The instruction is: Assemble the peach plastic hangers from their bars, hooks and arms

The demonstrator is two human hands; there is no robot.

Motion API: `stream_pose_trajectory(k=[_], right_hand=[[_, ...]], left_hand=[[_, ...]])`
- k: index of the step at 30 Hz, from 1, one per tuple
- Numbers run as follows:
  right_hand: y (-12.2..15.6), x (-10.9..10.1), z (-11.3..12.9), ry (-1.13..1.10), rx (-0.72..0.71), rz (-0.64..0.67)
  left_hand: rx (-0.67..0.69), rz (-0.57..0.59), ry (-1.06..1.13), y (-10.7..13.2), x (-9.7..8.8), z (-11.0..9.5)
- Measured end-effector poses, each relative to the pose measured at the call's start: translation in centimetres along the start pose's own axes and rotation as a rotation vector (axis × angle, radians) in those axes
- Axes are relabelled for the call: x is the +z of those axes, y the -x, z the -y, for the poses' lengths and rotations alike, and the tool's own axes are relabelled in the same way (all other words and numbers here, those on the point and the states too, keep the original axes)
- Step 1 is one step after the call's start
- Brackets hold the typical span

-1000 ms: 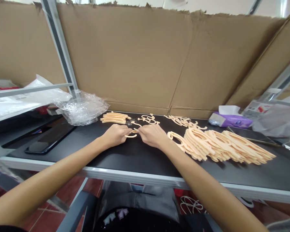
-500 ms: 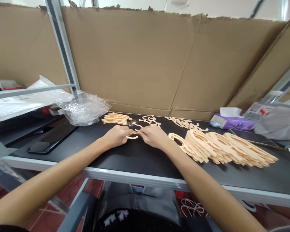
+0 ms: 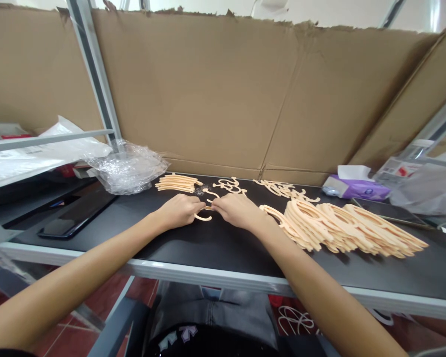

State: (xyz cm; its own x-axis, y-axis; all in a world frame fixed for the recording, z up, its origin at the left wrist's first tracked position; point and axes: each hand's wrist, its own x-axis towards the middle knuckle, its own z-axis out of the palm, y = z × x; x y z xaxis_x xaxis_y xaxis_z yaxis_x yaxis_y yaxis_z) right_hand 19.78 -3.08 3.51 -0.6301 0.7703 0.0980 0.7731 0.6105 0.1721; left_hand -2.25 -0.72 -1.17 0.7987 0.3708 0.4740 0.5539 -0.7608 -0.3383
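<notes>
Close together over the middle of the table, my left hand (image 3: 181,210) and my right hand (image 3: 233,207) are both closed, fingertips nearly meeting. Between them they pinch a small peach plastic hanger hook (image 3: 204,218); its curved end pokes out below my left fingers. My fingers hide most of the piece. Just beyond the hands lie several loose hooks (image 3: 228,185). A row of slim peach hanger arms (image 3: 176,182) is stacked behind my left hand. To the right of my right hand, a large overlapping pile of peach hanger pieces (image 3: 334,223) covers the table.
More loose hooks (image 3: 282,189) lie at the back right, near a purple tissue pack (image 3: 357,187). Crumpled clear plastic (image 3: 130,168) and a black phone (image 3: 76,215) are at the left. A cardboard wall (image 3: 208,94) closes off the back; a metal edge (image 3: 208,276) runs along the front.
The curved end of the hook below my left fingers has tipped slightly lower. Both hands remain in nearly the same place, still pinching the piece.
</notes>
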Motion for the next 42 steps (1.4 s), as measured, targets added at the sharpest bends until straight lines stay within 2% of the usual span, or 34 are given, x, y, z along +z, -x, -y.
stream_pose_trajectory(k=[9, 22, 30, 42], right_hand=[[0.0, 0.6, -0.1, -0.004, -0.010, -0.022], [-1.2, 3.2, -1.9, -0.436, -0.114, -0.195], [-1.0, 2.9, -1.9, -0.663, -0.067, -0.136], [-0.9, 3.1, -2.2, -0.770, -0.088, -0.087]], left_hand=[[0.000, 0.022, 0.003, 0.0, -0.1, 0.0], [-0.026, 0.011, 0.035, 0.0, 0.1, 0.2], [-0.045, 0.004, 0.097, -0.1, -0.1, 0.3], [-0.048, -0.029, 0.104, 0.0, 0.1, 0.4]])
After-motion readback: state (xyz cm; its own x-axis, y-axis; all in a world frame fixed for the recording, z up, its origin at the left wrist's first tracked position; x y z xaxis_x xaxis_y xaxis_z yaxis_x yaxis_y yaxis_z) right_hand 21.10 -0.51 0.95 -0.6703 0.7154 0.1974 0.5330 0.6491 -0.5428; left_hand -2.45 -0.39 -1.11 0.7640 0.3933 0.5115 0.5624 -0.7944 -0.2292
